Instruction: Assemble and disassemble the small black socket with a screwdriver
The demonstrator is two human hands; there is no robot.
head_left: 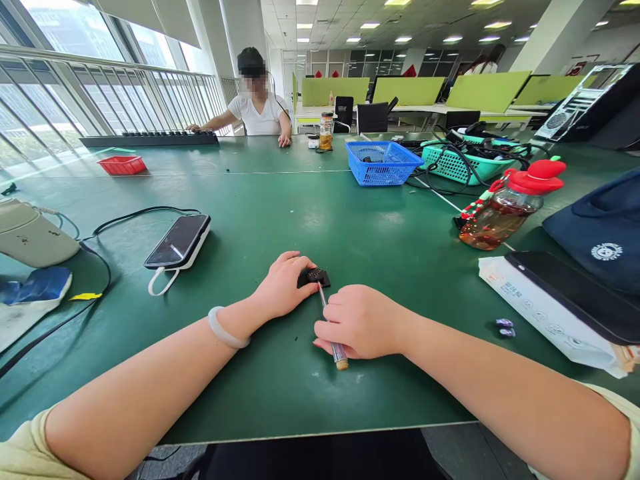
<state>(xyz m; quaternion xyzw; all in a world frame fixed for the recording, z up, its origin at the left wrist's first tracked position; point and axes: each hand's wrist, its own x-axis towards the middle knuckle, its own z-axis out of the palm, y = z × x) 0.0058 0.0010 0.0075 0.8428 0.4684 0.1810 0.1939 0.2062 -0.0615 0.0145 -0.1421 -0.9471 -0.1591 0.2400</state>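
Observation:
On the green table, my left hand (283, 285) grips a small black part (317, 277) between thumb and fingers; what kind of part it is I cannot make out. My right hand (363, 321) is closed around a screwdriver (340, 352) with a clear handle and a tan end cap. The thin shaft slants away from me, and its tip meets the near side of the black part, close to my left thumb. Part of the handle is hidden by my right fingers.
Left lies a phone (179, 241) with a white cable. Blue basket (383, 167), teal basket (450, 167) with cables and red-lidded bottle (505, 207) stand right. Two small purple items (506, 327) lie near a black case (575, 293). Opposite sits a person (261, 113) beside a long black rack (150, 140).

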